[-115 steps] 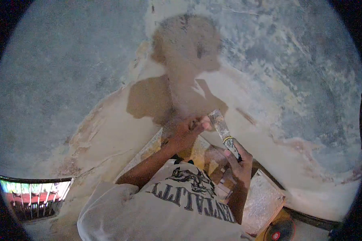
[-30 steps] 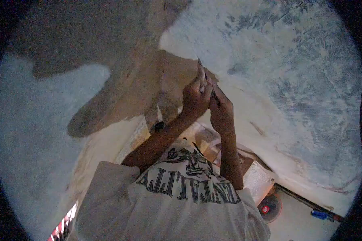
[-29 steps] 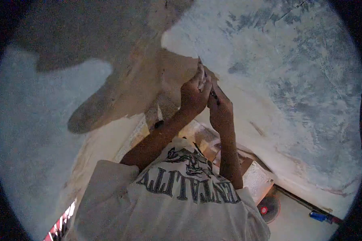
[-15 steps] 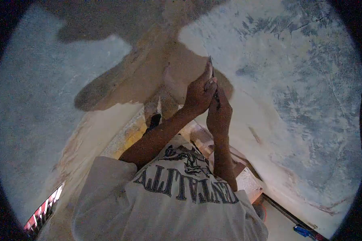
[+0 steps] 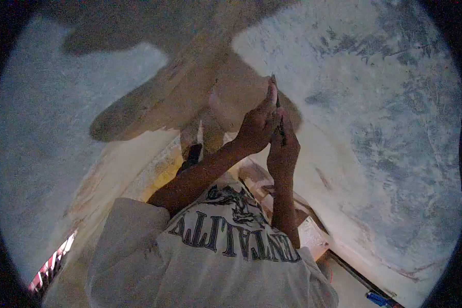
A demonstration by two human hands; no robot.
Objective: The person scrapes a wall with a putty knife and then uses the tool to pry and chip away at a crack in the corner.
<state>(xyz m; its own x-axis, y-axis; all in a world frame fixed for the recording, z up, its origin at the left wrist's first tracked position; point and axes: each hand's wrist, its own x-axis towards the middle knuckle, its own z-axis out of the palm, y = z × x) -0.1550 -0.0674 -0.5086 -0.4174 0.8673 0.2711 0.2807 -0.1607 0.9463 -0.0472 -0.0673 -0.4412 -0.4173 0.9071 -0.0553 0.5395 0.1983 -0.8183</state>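
Observation:
Both hands are raised close together in front of the wall. My right hand (image 5: 284, 151) is closed around the lower part of a thin, dark, blade-like tool (image 5: 278, 101), seen nearly edge-on; its exact kind cannot be made out. My left hand (image 5: 256, 126) presses against the same tool from the left, with a finger stretched up along it toward the pointed tip. Between the two hands, part of the tool is hidden by fingers. Dim light blurs the finger details.
A wall (image 5: 395, 102) with patchy grey-blue and whitish coating surrounds the hands. A large shadow (image 5: 154, 97) falls across it. Below are my printed shirt (image 5: 210, 272), a dark object (image 5: 192, 155) by my left forearm, a blue item (image 5: 379, 299) and a red-white barred opening (image 5: 51, 264).
Both hands and the tool have shifted slightly right and down in view, still held together. The shadow on the wall has moved a little.

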